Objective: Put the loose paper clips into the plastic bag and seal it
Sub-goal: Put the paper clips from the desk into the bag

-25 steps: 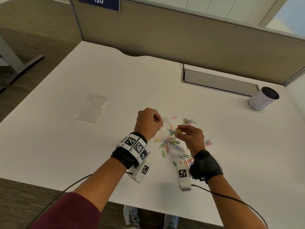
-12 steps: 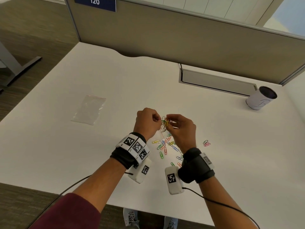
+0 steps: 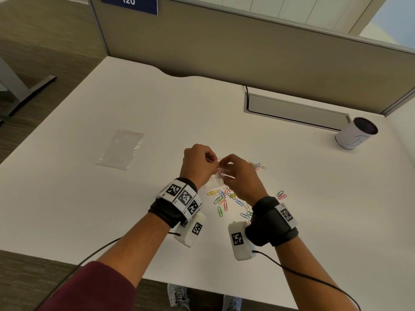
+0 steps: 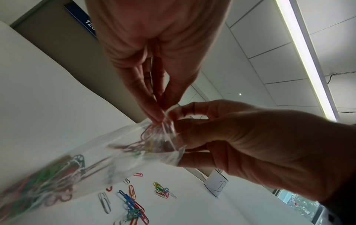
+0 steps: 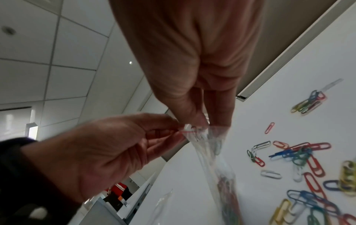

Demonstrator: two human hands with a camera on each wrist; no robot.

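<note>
White surface (image 3: 134,104) backed by a beige partition, cup (image 3: 356,135) far right, spare bag (image 3: 121,149) lying flat at left. Both hands are raised just above the clip pile. Left hand (image 3: 197,163) pinches the mouth edge of the bag (image 4: 108,152) between thumb and fingertips; right hand (image 3: 241,178) also has a closed grip on the mouth, thumb and fingers at the rim, apparently feeding clips in. The bag hangs from the two pinches, part-filled with coloured clips bunched in the lower end. Many clips (image 3: 224,198) are loose on the surface below the hands, with small clusters to the right. Judgement: the film is thin, limp and slick, so hold it at the stiffer zip strip. Clips are light but tangle, so expect clumps to snag at the mouth. Not ready to seal yet.
</note>
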